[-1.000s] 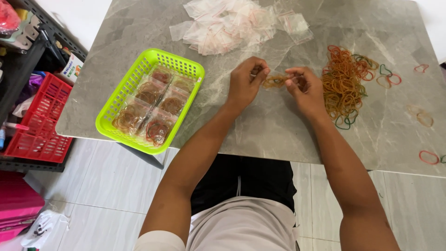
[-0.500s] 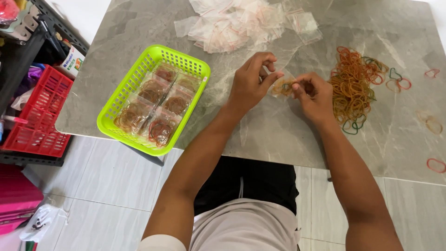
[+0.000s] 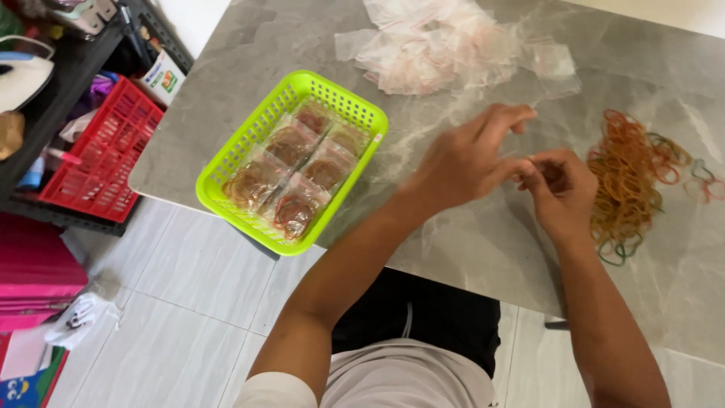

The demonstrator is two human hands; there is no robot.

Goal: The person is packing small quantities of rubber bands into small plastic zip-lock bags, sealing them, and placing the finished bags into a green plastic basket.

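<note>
Both hands, left (image 3: 461,162) and right (image 3: 563,189), pinch together on a small bag (image 3: 533,162); likely light, limp, slippery, best held at edges.

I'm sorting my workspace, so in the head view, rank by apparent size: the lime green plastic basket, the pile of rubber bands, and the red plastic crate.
1. Lime green plastic basket, largest.
2. Red plastic crate, partly hidden, lower down, so unsure.
3. Pile of rubber bands.

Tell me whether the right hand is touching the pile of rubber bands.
Apart. The head view shows bare grey table between the right hand and the pile of rubber bands beside it.
</note>
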